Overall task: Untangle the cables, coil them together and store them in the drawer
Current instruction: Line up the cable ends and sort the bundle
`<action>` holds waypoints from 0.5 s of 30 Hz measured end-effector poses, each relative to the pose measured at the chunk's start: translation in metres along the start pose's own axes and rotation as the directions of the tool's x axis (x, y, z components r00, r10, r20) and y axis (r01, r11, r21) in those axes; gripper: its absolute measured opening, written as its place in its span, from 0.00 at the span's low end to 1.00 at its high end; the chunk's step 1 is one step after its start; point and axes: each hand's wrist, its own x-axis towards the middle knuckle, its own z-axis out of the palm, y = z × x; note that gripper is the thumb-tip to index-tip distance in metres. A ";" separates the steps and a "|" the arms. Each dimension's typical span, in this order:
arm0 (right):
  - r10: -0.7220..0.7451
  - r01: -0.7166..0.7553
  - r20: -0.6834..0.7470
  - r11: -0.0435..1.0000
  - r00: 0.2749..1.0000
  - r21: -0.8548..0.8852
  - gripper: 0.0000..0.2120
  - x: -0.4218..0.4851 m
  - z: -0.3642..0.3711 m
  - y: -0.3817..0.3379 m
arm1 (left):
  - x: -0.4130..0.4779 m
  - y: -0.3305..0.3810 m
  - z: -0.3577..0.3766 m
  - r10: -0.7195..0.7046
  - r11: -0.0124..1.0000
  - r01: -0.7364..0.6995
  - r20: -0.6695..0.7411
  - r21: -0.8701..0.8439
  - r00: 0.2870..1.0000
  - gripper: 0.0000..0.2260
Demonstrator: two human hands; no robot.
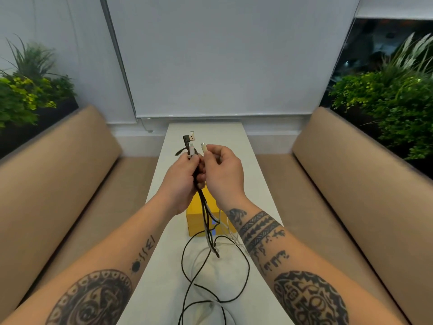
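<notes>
A long narrow white table [236, 146] runs away from the person between a left tan upholstered bench [58, 165] and a right tan upholstered bench [351, 165]. A small yellow drawer box [199, 219] sits on it, mid-length. Above the box, the left hand [181, 181] and right hand [225, 177], side by side, hold a bundle of black and white cables [203, 202]; its loops trail onto the table nearer the person. Leafy green plants [393, 109] stand behind each bench

Nothing legible showed — the letter-like tattoo marks on the left forearm [140, 252], at seven o'clock, were unclear.
</notes>
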 end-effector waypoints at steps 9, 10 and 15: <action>-0.003 0.000 -0.063 0.998 0.998 -0.058 0.02 0.005 0.005 0.008 | 0.003 -0.002 0.010 -0.005 0.999 0.008 -0.070 0.037 0.998 0.14; -0.015 0.009 -0.074 0.997 0.997 -0.082 0.03 0.004 0.005 0.009 | 0.002 -0.002 0.011 -0.019 0.999 0.021 -0.065 0.036 0.998 0.15; -0.013 0.005 -0.103 0.997 0.995 -0.077 0.04 0.004 0.002 0.014 | -0.002 -0.001 0.016 -0.059 0.998 0.061 -0.059 0.034 0.996 0.15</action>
